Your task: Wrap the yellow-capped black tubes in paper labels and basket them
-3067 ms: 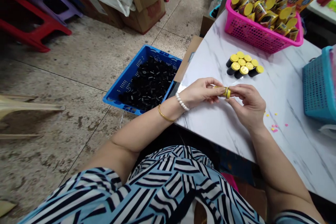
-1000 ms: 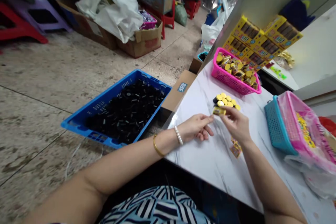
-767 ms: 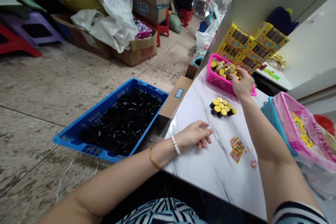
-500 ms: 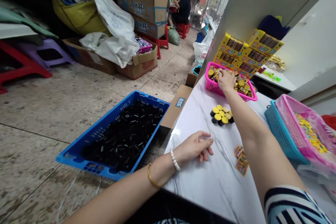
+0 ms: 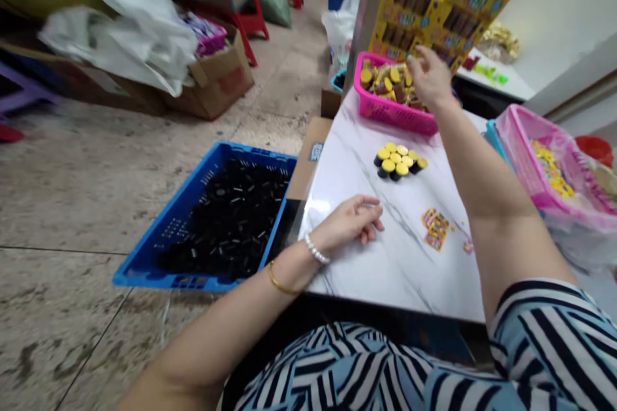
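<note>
My left hand [image 5: 355, 219], with a pearl bracelet [image 5: 316, 249] at the wrist, rests on the white marbled table [image 5: 380, 270]. Its fingers are loosely bent and apart, holding nothing. Over the back right of a pink basket [image 5: 398, 117] is my right hand [image 5: 431, 76], in front of stacked yellow boxes [image 5: 409, 3]. Blur hides whether its fingers grip anything. Small yellow-lidded tubs [image 5: 385, 82] fill the basket. Between my hands stands a tight group of black tubs with yellow lids [image 5: 396, 159]. Small printed packets [image 5: 436, 228] lie to the right of my left hand.
On the floor at left sits a blue crate [image 5: 180, 209] of black pieces. A cardboard box [image 5: 308, 160] stands between crate and table. At right is another pink basket [image 5: 523, 151], lined with plastic and holding yellow pieces. Cartons and white sacks [image 5: 120, 45] stand behind.
My right hand has lifted out of the pink basket and moved to its back right, near the yellow boxes. My left hand stays on the table. The view has tipped downward.
</note>
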Tool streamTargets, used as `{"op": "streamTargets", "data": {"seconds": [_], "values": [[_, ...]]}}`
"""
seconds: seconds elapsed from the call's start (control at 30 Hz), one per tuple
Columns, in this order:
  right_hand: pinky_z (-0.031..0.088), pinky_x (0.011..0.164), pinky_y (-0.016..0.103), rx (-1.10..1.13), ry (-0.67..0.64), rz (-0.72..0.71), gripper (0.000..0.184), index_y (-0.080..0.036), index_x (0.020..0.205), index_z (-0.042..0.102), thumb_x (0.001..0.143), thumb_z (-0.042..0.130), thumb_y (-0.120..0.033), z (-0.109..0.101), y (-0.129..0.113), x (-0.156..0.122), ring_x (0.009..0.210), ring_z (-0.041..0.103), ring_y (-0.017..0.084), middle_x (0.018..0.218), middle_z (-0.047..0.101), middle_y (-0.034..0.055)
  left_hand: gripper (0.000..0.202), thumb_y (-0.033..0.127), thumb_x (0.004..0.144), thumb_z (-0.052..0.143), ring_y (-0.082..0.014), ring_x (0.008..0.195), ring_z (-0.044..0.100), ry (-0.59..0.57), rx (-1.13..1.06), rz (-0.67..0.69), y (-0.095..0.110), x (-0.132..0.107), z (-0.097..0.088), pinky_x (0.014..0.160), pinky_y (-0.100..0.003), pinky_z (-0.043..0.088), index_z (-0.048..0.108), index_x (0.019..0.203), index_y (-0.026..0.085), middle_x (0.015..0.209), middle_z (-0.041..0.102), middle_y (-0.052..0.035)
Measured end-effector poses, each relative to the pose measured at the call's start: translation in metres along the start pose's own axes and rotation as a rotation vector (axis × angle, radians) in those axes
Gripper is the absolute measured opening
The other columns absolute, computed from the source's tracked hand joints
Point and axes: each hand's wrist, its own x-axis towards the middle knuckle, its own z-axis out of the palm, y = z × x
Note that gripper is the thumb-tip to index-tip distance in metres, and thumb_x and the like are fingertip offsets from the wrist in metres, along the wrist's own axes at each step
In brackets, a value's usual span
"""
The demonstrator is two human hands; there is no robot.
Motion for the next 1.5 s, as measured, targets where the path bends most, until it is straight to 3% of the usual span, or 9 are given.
{"op": "streamTargets", "data": {"seconds": [0.23,0.37,0.47,0.7,1.0,1.07,1.2,1.3,1.5], "values": [[0.056,0.083,0.034,0.153,-0.169,0.048,0.022,-0.022,0.097,0.084,0.093,0.075,-0.042,-0.114,-0.023,-0.235,0.087,0.075,0.019,0.093,0.081,0.0024,0.041,0.043,0.089,0.081,-0.0076,0.054,0.061,-0.050,0.090,-0.013,0.002,0.001,0.002,0.048,-0.020,0.046,0.065,0.111,0.012,0.082,0.073,-0.0049],[0.054,0.075,0.037,0.145,-0.177,0.276,0.017,-0.026,0.097,0.083,0.086,0.082,-0.039,-0.106,-0.027,-0.354,0.078,0.070,0.020,0.088,0.077,0.0031,0.037,0.044,0.088,0.080,-0.0076,0.056,0.061,-0.057,0.169,0.005,0.000,0.002,0.004,0.049,-0.019,0.045,0.068,0.103,0.013,0.082,0.072,-0.0048],[0.053,0.078,0.040,0.104,-0.077,0.312,0.015,-0.024,0.084,0.077,0.089,0.078,-0.038,-0.083,-0.024,-0.395,0.080,0.066,0.023,0.082,0.073,0.0044,0.035,0.043,0.087,0.081,-0.0082,0.057,0.062,-0.030,0.217,0.006,-0.004,0.005,0.009,0.049,-0.019,0.045,0.068,0.100,0.013,0.082,0.072,-0.0054],[0.047,0.080,0.042,-0.098,-0.090,0.048,0.018,-0.021,0.081,0.067,0.098,0.067,-0.028,-0.076,-0.018,-0.393,0.082,0.059,0.024,0.081,0.069,0.0062,0.031,0.042,0.088,0.079,-0.0088,0.057,0.059,0.003,0.371,0.004,0.007,0.008,0.038,0.048,-0.021,0.042,0.071,0.092,0.012,0.081,0.073,-0.0075],[0.046,0.084,0.044,-0.045,0.124,-0.253,0.013,-0.024,0.086,0.067,0.097,0.070,-0.031,-0.084,-0.065,-0.306,0.085,0.060,0.024,0.084,0.071,0.0054,0.051,0.057,0.077,0.086,-0.0131,0.077,0.064,0.028,0.228,0.148,0.013,0.034,0.050,0.062,-0.023,0.048,0.078,0.099,0.012,0.101,0.075,-0.0124],[0.050,0.085,0.044,0.150,0.130,-0.166,0.011,-0.024,0.092,0.068,0.096,0.070,-0.035,-0.072,-0.079,-0.293,0.090,0.062,0.024,0.090,0.071,0.0062,0.041,0.046,0.074,0.090,-0.0105,0.070,0.060,0.037,0.158,0.195,0.008,0.039,0.043,0.063,-0.023,0.045,0.079,0.094,0.012,0.087,0.074,-0.0082],[0.054,0.068,0.034,0.796,0.013,0.401,0.037,-0.024,0.116,0.068,0.092,0.073,-0.052,-0.046,-0.091,-0.290,0.081,0.065,0.018,0.099,0.071,0.0052,0.029,0.035,0.074,0.088,-0.0080,0.058,0.052,0.169,0.104,0.269,0.000,0.042,0.034,0.057,-0.024,0.040,0.078,0.084,0.010,0.068,0.066,-0.0025],[0.043,0.053,0.027,1.139,-0.218,0.712,0.037,-0.021,0.096,0.071,0.087,0.078,-0.056,-0.030,-0.092,-0.298,0.060,0.057,0.012,0.077,0.069,0.0011,0.029,0.033,0.077,0.086,-0.0091,0.061,0.056,0.221,0.104,0.287,-0.003,0.041,0.036,0.059,-0.024,0.043,0.076,0.092,0.010,0.074,0.069,-0.0030],[0.040,0.051,0.024,1.162,0.005,0.762,0.033,-0.021,0.081,0.068,0.087,0.081,-0.052,-0.024,-0.093,-0.309,0.054,0.053,0.010,0.065,0.065,-0.0021,0.021,0.036,0.089,0.076,-0.0094,0.069,0.057,0.401,0.236,0.513,-0.001,0.028,0.047,0.067,-0.023,0.047,0.072,0.089,0.015,0.080,0.069,-0.0017]]}}
